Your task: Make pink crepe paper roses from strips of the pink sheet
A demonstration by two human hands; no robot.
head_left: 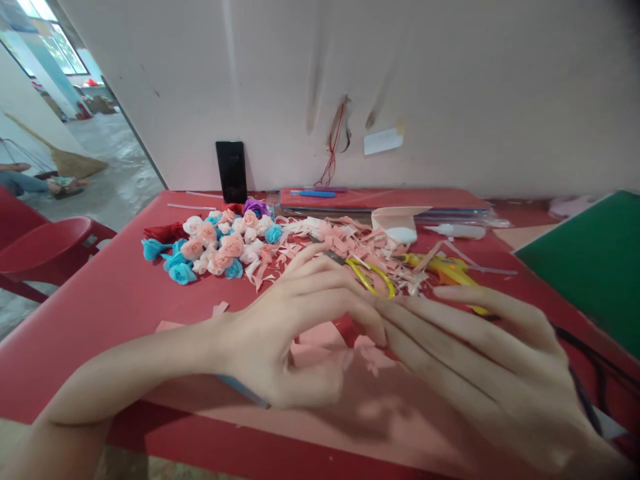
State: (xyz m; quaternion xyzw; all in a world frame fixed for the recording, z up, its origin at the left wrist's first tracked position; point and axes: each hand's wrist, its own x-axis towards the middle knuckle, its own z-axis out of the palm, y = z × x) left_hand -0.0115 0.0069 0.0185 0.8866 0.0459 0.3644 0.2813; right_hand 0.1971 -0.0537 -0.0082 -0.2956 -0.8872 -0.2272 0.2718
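Observation:
Over a sheet of pink paper [400, 427], my left hand [300, 327] arches with its thumb and fingers apart and nothing visible between them. My right hand [490, 360] comes in from the right, fingers stretched out flat and their tips meeting the fingers of my left hand. Between and below the hands lie small pink paper pieces [320, 335]. A blue-grey straight-edged object [245, 391] pokes out under my left wrist; its kind is hidden. Yellow-handled scissors [374, 277] rest just beyond my fingers.
Paper roses [220, 247] in pink, white and blue cluster at the back left, near a phone [231, 172] leaning on the wall. Paper scraps [345, 237] fill the middle. A yellow glue gun [445, 267], a white bottle [457, 231] and a green board [590, 267] are right.

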